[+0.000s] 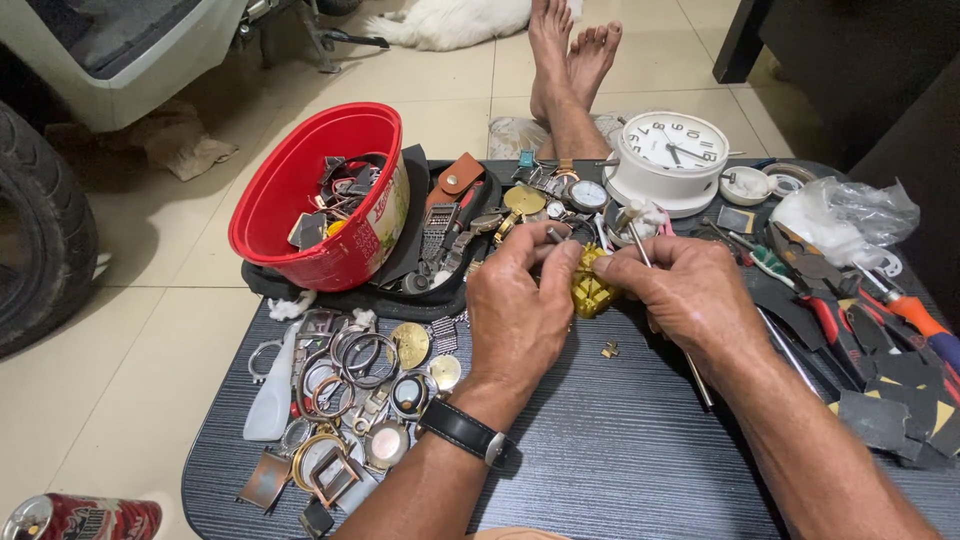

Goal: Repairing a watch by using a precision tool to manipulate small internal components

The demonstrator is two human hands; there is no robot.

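My left hand [522, 300] and my right hand [680, 292] meet over the middle of the dark table [600, 460], both gripping a small yellow plastic watch part [588, 288]. My left fingers pinch its top left side. My right hand also holds a thin metal tool [700, 375] whose shaft runs down past my wrist. A tiny brass piece [609, 349] lies on the table just below the yellow part. A black wristwatch [465, 432] is on my left wrist.
A tilted red bowl [300, 190] of watch parts sits at the back left, with a heap of watch cases and rings [350, 400] in front. A white alarm clock [672, 155] stands at the back. Pliers and screwdrivers [850, 310] lie right. Bare feet [570, 50] rest beyond.
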